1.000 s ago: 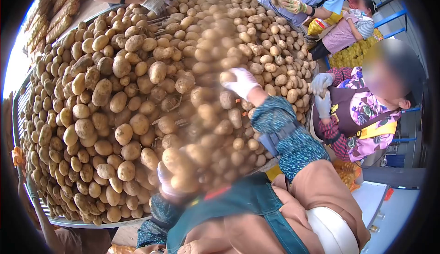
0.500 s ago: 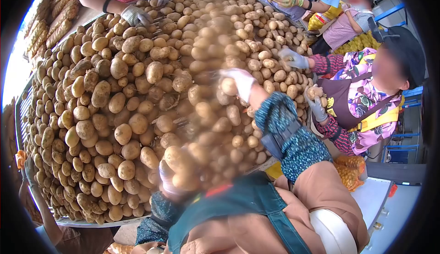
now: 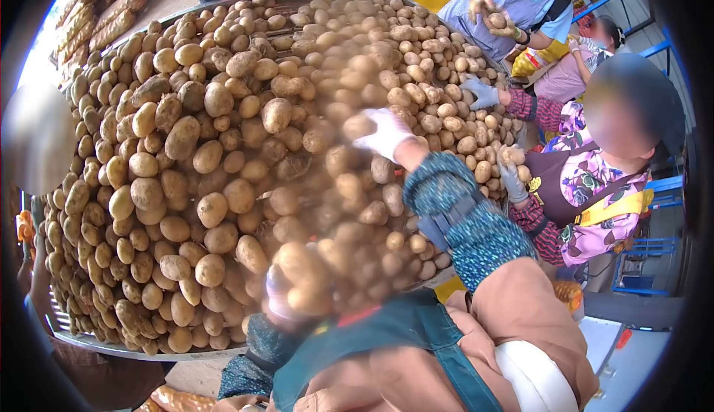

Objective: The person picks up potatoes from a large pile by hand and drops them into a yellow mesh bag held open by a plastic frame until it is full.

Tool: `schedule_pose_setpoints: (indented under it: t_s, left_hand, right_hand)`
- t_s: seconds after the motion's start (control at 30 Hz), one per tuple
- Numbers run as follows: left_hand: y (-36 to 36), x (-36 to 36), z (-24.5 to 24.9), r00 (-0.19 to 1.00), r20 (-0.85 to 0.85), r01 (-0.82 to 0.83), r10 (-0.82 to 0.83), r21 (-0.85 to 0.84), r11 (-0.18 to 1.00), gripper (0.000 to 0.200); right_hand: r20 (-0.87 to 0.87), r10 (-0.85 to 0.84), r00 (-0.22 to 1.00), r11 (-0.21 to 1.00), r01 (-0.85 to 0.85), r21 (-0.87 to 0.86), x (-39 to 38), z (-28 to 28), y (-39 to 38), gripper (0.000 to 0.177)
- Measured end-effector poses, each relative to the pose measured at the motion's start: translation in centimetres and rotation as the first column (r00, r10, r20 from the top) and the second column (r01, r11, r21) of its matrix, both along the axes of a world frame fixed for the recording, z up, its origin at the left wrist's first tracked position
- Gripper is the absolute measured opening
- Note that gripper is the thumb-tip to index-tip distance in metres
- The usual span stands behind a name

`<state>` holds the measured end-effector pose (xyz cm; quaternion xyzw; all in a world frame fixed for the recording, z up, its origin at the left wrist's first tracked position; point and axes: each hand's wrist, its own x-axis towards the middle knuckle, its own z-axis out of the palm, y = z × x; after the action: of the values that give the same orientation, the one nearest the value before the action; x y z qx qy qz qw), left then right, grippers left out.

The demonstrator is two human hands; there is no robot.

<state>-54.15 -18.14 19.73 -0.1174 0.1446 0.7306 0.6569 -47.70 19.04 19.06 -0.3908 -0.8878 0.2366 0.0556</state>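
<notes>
Brown, dusty potatoes (image 3: 212, 207) cover the round, metal-rimmed counter (image 3: 104, 346) from edge to edge, heaped several deep on the left and in the middle. By the look of it, most of the pile is yet to be gone through. At the near edge the person's left hand (image 3: 277, 297), in a pale glove, rests against the lowest potatoes. Blur hides its fingers, and I cannot tell whether it grips one.

Further right, the right hand (image 3: 387, 134), white-gloved at the end of a blue patterned sleeve (image 3: 454, 204), lies out on the heap. Its fingers are bent toward one potato (image 3: 358, 126) at their tips (touching it, it seems, but the blur leaves a real grasp undecided).

Right of that, a co-worker in a floral top reaches in with a grey-blue glove (image 3: 482, 92), and the co-worker's other glove (image 3: 513, 181) holds a potato at the rim. Behind them, another person in a blue apron holds potatoes in yellowish gloves (image 3: 483, 10). Nowhere does bare counter show through the pile.
</notes>
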Motion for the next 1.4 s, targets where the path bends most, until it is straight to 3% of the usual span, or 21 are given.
schedule_pose_setpoints:
  t_s: [0.07,0.1,0.2,0.23,0.27,0.4,0.5,0.53,0.6,0.63,0.7,0.77,0.9,0.93,1.0,1.1,1.13,1.27,1.3,1.33,1.4]
  left_hand:
    - [0.8,0.0,1.4,0.995,-0.098,0.019,-0.019,-0.004,1.0,0.092]
    - [1.3,-0.1,2.2,0.984,-0.174,0.05,-0.045,0.027,0.998,0.091]
    - [1.9,1.0,3.7,0.983,-0.176,0.04,-0.047,-0.04,0.998,0.092]
    - [2.0,1.5,3.5,0.999,-0.037,0.021,-0.024,-0.1,0.995,0.091]
    - [1.9,1.7,3.5,0.998,-0.025,0.047,-0.05,-0.104,0.993,0.089]
    - [2.8,4.3,6.3,0.971,-0.063,0.231,-0.23,0.009,0.973,0.082]
    - [3.9,6.5,5.2,0.965,0.121,0.219,-0.235,0.131,0.967,0.082]
    - [4.5,7.9,5.5,0.955,-0.08,0.288,-0.286,0.017,0.957,0.082]
    - [5.6,10.7,5.2,0.874,-0.357,0.346,-0.329,-0.017,0.938,0.087]
    - [5.9,11.2,4.2,0.849,-0.271,0.478,-0.453,0.03,0.878,0.088]
    - [7.6,15.3,4.6,0.801,-0.247,0.572,-0.546,0.044,0.819,0.085]
    - [8.6,18.7,3.2,0.761,-0.253,0.616,-0.598,-0.01,0.788,0.082]
    - [11.3,28.1,4.5,0.555,-0.254,0.811,-0.792,-0.049,0.583,0.074]
    - [11.6,29.2,3.3,0.449,-0.222,0.89,-0.865,0.032,0.454,0.072]
    - [11.8,33.3,3.2,0.354,-0.246,0.908,-0.902,-0.141,0.395,0.071]
    - [12.0,40.5,1.7,0.301,-0.252,0.954,-0.92,0.077,0.291,0.067]
    - [12.7,42.5,-0.1,0.21,-0.246,0.978,-0.946,0.063,0.2,0.062]
    - [13.7,50.8,-3.1,-0.033,-0.228,0.972,-0.973,-0.235,0.022,0.06]
    - [13.6,51.8,-4.0,-0.101,-0.36,0.946,-0.927,-0.323,0.022,0.061]
    - [13.5,52.7,-4.7,-0.189,-0.471,0.91,-0.862,-0.415,0.027,0.062]
    - [12.6,52.8,-5.5,-0.404,-0.806,0.829,-0.432,-0.523,0.2,0.064]
  right_hand:
    - [-0.071,-0.015,0.997,0.999,0.018,0.041,2.8,3.2,-2.4,0.072]
    - [-0.213,-0.019,0.977,0.996,0.036,0.076,4.7,3.0,-3.2,0.073]
    - [-0.553,-0.308,0.774,0.928,0.115,-0.356,8.8,2.8,-6.7,0.074]
    - [-0.628,-0.437,0.643,0.809,-0.024,-0.588,10.1,3.4,-8.0,0.067]
    - [-0.645,-0.484,0.591,0.741,-0.115,-0.662,11.4,3.8,-8.6,0.066]
    - [-0.582,-0.68,0.446,0.472,-0.341,-0.813,17.0,5.5,-12.6,0.053]
    - [-0.516,-0.788,0.337,0.373,-0.406,-0.834,21.8,5.4,-16.0,0.046]
    - [-0.511,-0.785,0.35,0.372,-0.393,-0.841,24.0,5.4,-17.3,0.051]
    - [-0.51,-0.789,0.341,0.41,-0.326,-0.852,28.3,5.2,-20.3,0.058]
    - [-0.444,-0.832,0.333,0.294,-0.414,-0.862,31.1,4.8,-21.8,0.065]
    - [-0.4,-0.872,0.284,0.327,-0.272,-0.905,36.4,2.2,-25.0,0.066]
    - [-0.301,-0.93,0.21,0.269,-0.169,-0.948,40.8,1.3,-28.1,0.066]
    - [-0.2,-0.979,-0.034,0.2,0.003,-0.98,48.9,0.8,-34.5,0.062]
    - [-0.153,-0.982,-0.112,0.155,-0.004,-0.988,50.2,1.6,-36.0,0.062]
    - [-0.067,-0.965,-0.254,0.078,-0.033,-0.996,52.4,3.5,-38.0,0.061]
    - [-0.04,-0.933,-0.358,0.042,0.005,-0.999,56.2,2.5,-42.3,0.059]
    - [-0.023,-0.921,-0.388,0.018,0.016,-1.0,57.0,2.3,-43.4,0.058]
    - [-0.151,-0.915,-0.374,0.054,0.256,-0.965,58.6,1.5,-45.5,0.059]
    - [-0.187,-0.924,-0.334,0.073,0.326,-0.943,59.0,1.3,-45.6,0.06]
    - [-0.219,-0.931,-0.292,0.092,0.393,-0.915,59.3,1.2,-45.5,0.061]
    - [-0.187,-0.98,-0.067,0.098,0.656,-0.748,60.1,2.4,-44.2,0.065]
